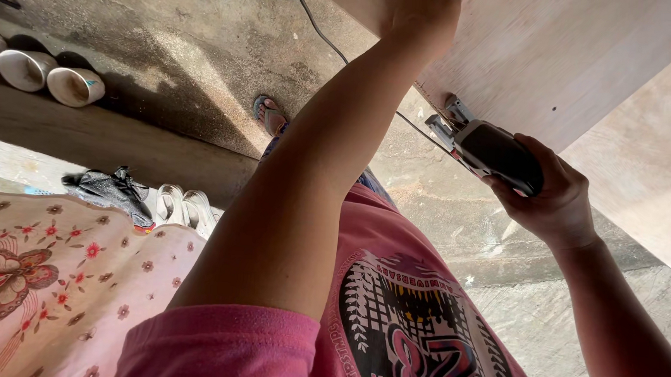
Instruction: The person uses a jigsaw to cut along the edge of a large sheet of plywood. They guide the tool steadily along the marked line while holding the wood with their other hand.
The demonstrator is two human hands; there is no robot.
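Rough grey concrete floor [204, 56] fills the background, lit by a slanting patch of sun, with a raised step running across below it. One pale wooden board [584, 64] slopes in from the top right corner and serves as the landmark.

Against the lower edge of that board sits one power tool [493, 151], dark-bodied with a metal base at its front end. The right hand [556, 198] is wrapped around the tool's body from below, fingers curled tight over the black casing. One thin dark cord [322, 28] runs from the top edge down along the floor toward the tool, passing behind the left forearm.

The left hand [420, 11] rests on the board near its upper left end, at the very top of the view; it presses on the wood, but how far its fingers are spread cannot be told because they are cut off by the frame.

Well left of the board, three pale bowl-shaped pots [29, 65] lie in a row on their sides on the step. Below them lies one crumpled dark cloth [110, 190], and just beside it one pair of white sandals [183, 206]. One foot in a sandal [268, 114] stands on the floor left of the board. One floral fabric [43, 271] covers the lower left corner, and a pink printed shirt [389, 324] fills the bottom centre.
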